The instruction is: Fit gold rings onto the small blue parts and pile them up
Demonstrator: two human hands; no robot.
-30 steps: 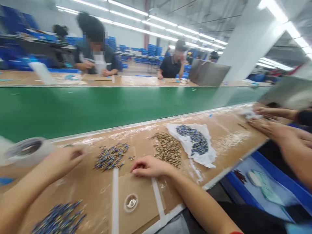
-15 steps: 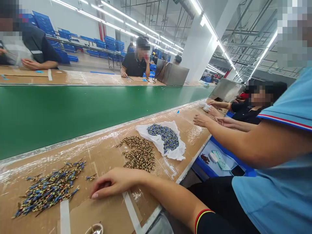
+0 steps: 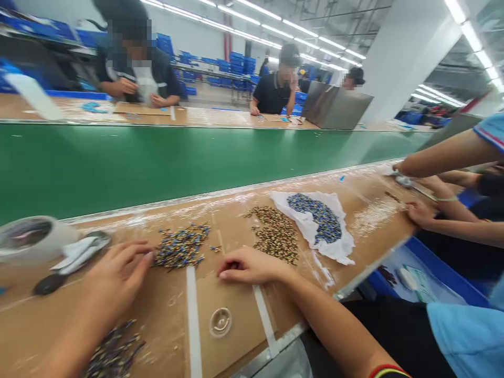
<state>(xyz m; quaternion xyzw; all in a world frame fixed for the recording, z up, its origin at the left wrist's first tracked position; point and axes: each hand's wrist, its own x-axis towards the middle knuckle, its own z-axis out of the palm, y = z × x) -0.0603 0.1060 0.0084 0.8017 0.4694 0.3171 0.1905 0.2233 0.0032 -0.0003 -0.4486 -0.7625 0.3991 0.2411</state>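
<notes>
My left hand (image 3: 114,278) lies open on the brown cardboard work surface (image 3: 232,299), its fingertips close to a heap of blue-and-yellow wired parts (image 3: 181,247). My right hand (image 3: 250,266) rests curled on the cardboard, next to a heap of small brass-coloured parts (image 3: 275,235), with nothing visible in its fingers. Further right, a white cloth (image 3: 311,220) carries a mound of blue parts (image 3: 315,218). Another blue-and-yellow heap (image 3: 116,352) lies partly hidden near my left wrist.
A tape roll (image 3: 31,239) and a blurred white-and-black object (image 3: 74,257) lie at the left. A green conveyor belt (image 3: 157,168) runs behind the surface. Co-workers' hands (image 3: 420,212) work at the right, above a blue tray (image 3: 429,273). Other workers sit across the belt.
The view has swung left, bringing my left hand and the tape roll into sight. My right hand has moved right, toward the brass parts. A co-worker's arm now reaches the far right of the surface.
</notes>
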